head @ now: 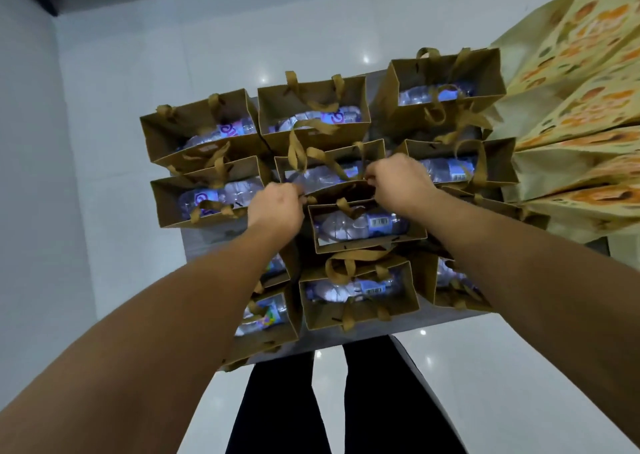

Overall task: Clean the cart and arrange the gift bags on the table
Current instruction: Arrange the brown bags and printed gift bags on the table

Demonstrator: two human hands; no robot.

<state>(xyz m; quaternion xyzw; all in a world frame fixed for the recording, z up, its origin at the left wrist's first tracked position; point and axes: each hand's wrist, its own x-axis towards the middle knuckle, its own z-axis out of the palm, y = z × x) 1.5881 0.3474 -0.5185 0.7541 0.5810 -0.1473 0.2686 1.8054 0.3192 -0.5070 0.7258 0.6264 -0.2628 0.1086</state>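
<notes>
Several brown paper gift bags with ribbon handles stand in rows on a grey table (207, 242), each with a plastic water bottle lying inside. My left hand (275, 207) and my right hand (398, 180) pinch the left and right top corners of one brown gift bag (343, 195) in the middle of the group. That bag stands between a bag behind it (329, 162) and a bag in front of it (367, 225). Its inside looks dark and what it holds is hidden.
Large pale yellow bags with an orange print (575, 114) are stacked at the right, touching the table's edge. A glossy white tiled floor (104, 142) surrounds the table. My legs in dark trousers (346, 401) stand against the table's near edge.
</notes>
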